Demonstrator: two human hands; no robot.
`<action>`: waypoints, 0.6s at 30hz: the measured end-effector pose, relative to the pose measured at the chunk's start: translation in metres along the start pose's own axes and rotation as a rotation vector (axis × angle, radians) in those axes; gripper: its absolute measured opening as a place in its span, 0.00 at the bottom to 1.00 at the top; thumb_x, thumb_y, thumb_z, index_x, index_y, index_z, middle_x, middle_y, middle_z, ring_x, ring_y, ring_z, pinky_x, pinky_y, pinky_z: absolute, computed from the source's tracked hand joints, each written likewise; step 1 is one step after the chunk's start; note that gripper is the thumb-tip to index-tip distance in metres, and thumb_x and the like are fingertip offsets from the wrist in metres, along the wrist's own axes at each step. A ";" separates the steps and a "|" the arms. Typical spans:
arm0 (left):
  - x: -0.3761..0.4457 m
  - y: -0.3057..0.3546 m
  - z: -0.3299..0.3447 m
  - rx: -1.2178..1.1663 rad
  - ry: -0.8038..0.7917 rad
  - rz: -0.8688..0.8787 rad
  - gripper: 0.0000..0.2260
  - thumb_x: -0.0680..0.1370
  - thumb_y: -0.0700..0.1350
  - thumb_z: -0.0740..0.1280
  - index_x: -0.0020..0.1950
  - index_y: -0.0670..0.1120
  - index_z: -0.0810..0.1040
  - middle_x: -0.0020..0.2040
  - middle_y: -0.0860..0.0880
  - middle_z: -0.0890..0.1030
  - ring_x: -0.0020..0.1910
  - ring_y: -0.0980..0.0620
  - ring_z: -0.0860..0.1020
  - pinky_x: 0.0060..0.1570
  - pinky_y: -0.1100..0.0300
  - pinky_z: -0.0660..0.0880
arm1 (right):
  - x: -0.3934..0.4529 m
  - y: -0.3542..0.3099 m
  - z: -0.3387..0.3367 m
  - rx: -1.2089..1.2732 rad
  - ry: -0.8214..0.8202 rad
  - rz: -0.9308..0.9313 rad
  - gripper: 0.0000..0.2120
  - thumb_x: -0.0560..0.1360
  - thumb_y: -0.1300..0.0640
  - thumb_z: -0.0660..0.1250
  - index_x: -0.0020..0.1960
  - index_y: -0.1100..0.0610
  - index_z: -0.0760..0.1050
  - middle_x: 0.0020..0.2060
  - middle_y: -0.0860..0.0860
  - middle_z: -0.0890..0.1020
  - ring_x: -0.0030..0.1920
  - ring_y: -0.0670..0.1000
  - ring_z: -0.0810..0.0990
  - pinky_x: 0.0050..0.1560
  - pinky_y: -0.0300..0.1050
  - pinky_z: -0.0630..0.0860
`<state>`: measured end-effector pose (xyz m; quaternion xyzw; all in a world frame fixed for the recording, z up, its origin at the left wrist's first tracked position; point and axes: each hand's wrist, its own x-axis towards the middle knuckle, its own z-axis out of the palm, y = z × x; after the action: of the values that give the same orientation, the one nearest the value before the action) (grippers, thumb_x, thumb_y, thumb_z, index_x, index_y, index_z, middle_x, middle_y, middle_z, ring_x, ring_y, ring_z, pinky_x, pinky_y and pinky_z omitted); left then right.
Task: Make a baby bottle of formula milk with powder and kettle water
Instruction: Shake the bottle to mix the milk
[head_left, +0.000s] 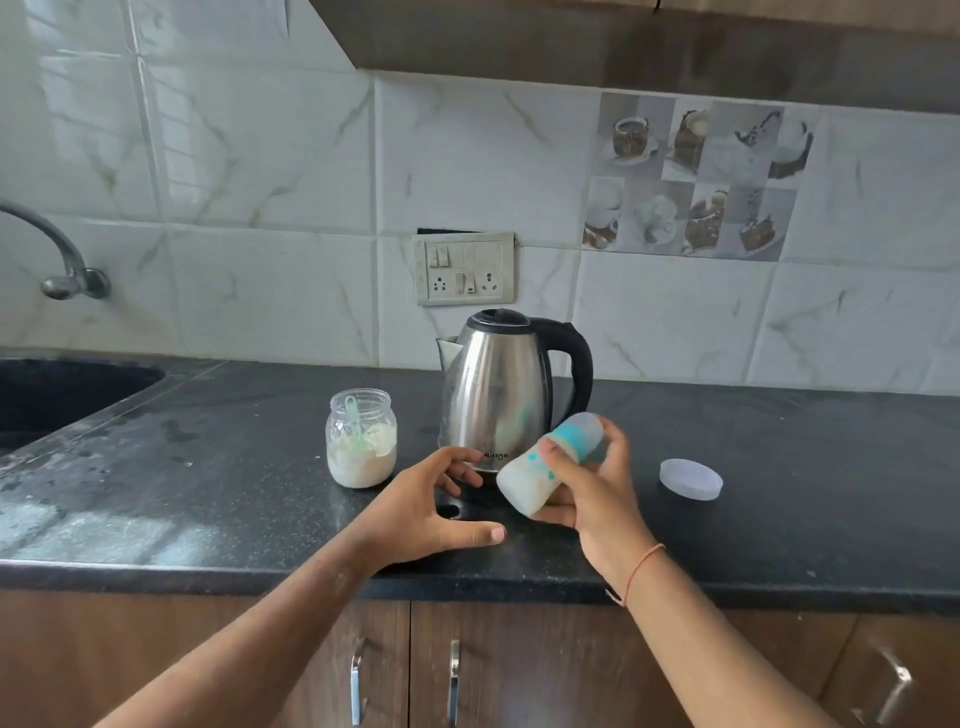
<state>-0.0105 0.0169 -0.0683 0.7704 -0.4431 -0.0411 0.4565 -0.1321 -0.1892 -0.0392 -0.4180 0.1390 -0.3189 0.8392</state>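
My right hand (587, 499) grips the tilted baby bottle (545, 467) holding what looks like milk; the glass jar (361, 439) holds powder; my left hand (431, 506) hangs spread.

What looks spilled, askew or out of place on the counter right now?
No spill shows. The powder jar stands open with its scoop inside, and a loose lid lies apart, right of the kettle. The capped bottle is tilted in the right hand.
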 end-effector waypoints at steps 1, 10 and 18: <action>0.000 0.000 -0.001 0.008 0.003 0.004 0.46 0.60 0.77 0.80 0.74 0.63 0.73 0.61 0.64 0.83 0.61 0.63 0.80 0.60 0.69 0.77 | 0.000 -0.003 0.005 -0.007 0.008 0.001 0.33 0.76 0.58 0.80 0.73 0.43 0.66 0.64 0.54 0.78 0.60 0.63 0.86 0.43 0.65 0.87; 0.002 -0.002 0.000 0.045 0.020 -0.011 0.40 0.66 0.72 0.81 0.74 0.63 0.73 0.60 0.66 0.83 0.61 0.64 0.80 0.61 0.66 0.77 | -0.001 -0.005 0.002 0.026 0.061 -0.065 0.30 0.79 0.57 0.77 0.73 0.43 0.65 0.63 0.53 0.78 0.57 0.60 0.86 0.41 0.61 0.87; 0.001 -0.001 0.002 0.094 0.020 -0.002 0.37 0.69 0.70 0.79 0.75 0.62 0.74 0.60 0.64 0.83 0.60 0.62 0.80 0.64 0.60 0.79 | 0.002 -0.007 0.001 0.082 0.106 -0.112 0.33 0.78 0.58 0.78 0.74 0.42 0.64 0.64 0.53 0.76 0.58 0.61 0.85 0.42 0.62 0.87</action>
<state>-0.0099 0.0153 -0.0698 0.7917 -0.4393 -0.0131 0.4244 -0.1330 -0.1933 -0.0332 -0.3727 0.1464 -0.3927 0.8279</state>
